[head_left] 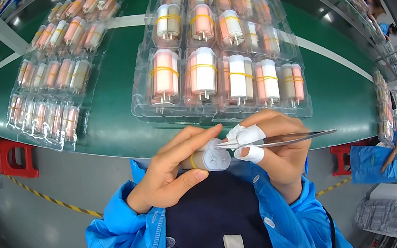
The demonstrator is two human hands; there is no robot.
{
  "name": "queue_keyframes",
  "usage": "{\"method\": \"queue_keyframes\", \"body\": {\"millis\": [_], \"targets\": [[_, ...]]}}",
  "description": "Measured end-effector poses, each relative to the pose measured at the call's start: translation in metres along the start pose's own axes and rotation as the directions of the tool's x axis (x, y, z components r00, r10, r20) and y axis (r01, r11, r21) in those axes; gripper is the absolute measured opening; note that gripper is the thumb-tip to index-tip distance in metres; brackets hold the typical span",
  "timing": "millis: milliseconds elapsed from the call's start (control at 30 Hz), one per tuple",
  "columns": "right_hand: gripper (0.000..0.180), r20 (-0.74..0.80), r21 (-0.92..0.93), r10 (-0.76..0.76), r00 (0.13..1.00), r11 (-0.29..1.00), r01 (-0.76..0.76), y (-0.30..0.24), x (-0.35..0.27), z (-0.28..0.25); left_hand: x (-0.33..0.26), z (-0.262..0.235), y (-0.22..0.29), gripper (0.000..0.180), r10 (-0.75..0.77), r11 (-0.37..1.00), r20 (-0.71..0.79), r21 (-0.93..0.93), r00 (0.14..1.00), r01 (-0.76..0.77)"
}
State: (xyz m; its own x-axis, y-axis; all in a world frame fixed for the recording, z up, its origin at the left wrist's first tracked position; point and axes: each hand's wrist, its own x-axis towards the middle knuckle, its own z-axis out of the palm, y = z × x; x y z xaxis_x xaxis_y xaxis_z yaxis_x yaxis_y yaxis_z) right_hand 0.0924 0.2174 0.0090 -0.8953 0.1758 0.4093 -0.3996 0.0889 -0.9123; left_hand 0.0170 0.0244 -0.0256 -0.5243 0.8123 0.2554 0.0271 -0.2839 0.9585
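My left hand (172, 169) is wrapped round a cylindrical part (216, 158) with a translucent end cap and a yellow rubber band about its body. The cap faces my right hand (278, 145), whose thumb and finger wear white finger wraps. Between them a pair of metal tweezers (295, 137) is pinched, tips at the cap's edge. Whether the tips grip anything is too small to tell. Beyond my hands, clear plastic trays (144, 99) hold several banded pairs of pink, white and grey cylinders (164, 74) with prongs pointing toward me.
More trays of banded cylinders (56, 74) lie at the left on the green bench (122, 137). Red stools (18, 158) stand under the bench's near edge. At the right a person in blue (378, 159) sits beside the bench. Yellow-black tape (53, 198) marks the grey floor.
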Motion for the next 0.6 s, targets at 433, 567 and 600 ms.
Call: {"method": "queue_keyframes", "body": {"millis": [433, 567, 600], "targets": [[0.017, -0.025, 0.003, 0.008, 1.000, 1.000, -0.008, 0.0025, -0.0009, 0.0009, -0.0024, 0.0025, -0.0032, 0.057, -0.001, 0.999, -0.036, 0.033, 0.999, 0.003], [0.014, 0.019, -0.091, -0.029, 0.999, 0.995, 0.030, -0.0001, 0.0026, 0.0021, -0.0019, 0.0036, -0.0050, 0.057, 0.016, 0.997, -0.060, 0.077, 0.998, -0.011], [0.014, 0.042, -0.115, -0.021, 0.999, 0.993, 0.026, -0.0015, 0.0040, 0.0019, -0.0011, 0.0023, -0.0041, 0.055, 0.040, 0.992, -0.043, 0.123, 0.998, -0.034]]}}
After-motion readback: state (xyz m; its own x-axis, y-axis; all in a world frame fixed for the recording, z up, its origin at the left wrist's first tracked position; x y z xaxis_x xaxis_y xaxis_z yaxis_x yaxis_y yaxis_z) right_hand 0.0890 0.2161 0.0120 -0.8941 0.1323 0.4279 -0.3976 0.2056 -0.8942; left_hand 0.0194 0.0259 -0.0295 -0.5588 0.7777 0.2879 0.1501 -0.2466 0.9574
